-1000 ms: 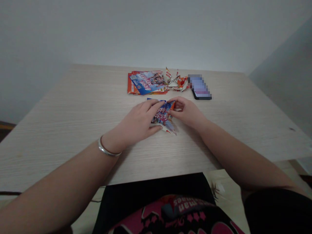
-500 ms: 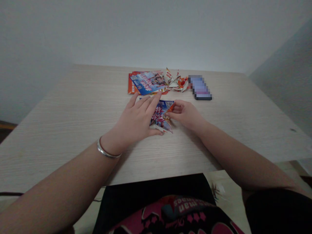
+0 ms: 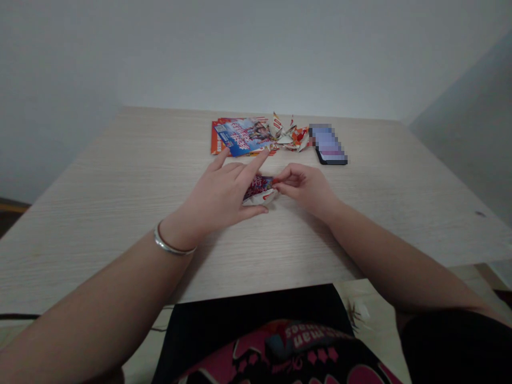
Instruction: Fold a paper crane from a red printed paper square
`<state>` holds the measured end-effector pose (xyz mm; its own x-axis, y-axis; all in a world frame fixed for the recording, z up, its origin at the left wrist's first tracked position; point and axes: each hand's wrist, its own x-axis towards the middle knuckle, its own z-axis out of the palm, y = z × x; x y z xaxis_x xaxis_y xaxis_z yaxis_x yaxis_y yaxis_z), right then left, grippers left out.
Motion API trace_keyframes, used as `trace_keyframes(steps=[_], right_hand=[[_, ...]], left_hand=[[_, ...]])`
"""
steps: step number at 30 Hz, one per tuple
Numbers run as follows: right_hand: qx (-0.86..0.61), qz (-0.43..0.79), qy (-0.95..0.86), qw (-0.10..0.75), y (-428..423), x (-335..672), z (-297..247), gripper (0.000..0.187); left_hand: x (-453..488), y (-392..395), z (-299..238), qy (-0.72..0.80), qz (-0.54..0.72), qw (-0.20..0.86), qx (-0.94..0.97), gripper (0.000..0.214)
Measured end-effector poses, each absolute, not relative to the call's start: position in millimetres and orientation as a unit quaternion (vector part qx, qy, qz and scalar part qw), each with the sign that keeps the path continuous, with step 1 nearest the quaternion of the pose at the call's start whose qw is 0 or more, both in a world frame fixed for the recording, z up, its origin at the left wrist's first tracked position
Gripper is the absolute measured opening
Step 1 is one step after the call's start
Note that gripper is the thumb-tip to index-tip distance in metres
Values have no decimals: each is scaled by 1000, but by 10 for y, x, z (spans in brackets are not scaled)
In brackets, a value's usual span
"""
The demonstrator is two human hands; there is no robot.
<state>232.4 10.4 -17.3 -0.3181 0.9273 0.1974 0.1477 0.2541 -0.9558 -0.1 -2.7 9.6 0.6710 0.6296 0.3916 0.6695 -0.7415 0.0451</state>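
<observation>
A partly folded sheet of printed paper (image 3: 260, 190), blue, red and white, lies on the wooden table (image 3: 120, 176) between my hands. My left hand (image 3: 222, 194) rests on its left part, thumb underneath at the near edge and fingers stretched out over it. My right hand (image 3: 306, 185) pinches the paper's right corner between thumb and curled fingers. A silver bangle (image 3: 170, 246) sits on my left wrist.
Farther back lie a stack of flat printed sheets (image 3: 240, 137), a small pile of folded paper pieces (image 3: 288, 134) and a dark phone (image 3: 328, 145). The table's near edge runs just above my lap; a wall stands behind the table.
The paper has been folded smaller, its lower point no longer showing. My left fingers lifted and spread; my right hand keeps its pinch on the corner.
</observation>
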Motion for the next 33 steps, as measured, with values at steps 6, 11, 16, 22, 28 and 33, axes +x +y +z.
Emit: trace_keyframes(steps=[6,11,16,22,28,33], right_hand=[[-385,388,-727,415,45,2330,-76,17],[-365,334,-769,404,-17,2364,2,23],[-289,349,-794,406,-57,2393,38,33],[-343,348,-761,426,5,2332,-42,30],[-350,300,-762,455,16,2281,-63,15],[-335,292,-780,441,-3,2286,-58,19]], left_hand=[[-11,-3,106,-357,-218,11,-908,102],[-44,-24,137,-366,-253,-52,-894,81],[-63,-37,144,-368,-290,-75,-880,56],[-48,-3,91,-338,-339,-92,-873,42],[0,-26,94,-356,-330,-99,-869,27],[5,-32,93,-369,-347,-92,-857,17]])
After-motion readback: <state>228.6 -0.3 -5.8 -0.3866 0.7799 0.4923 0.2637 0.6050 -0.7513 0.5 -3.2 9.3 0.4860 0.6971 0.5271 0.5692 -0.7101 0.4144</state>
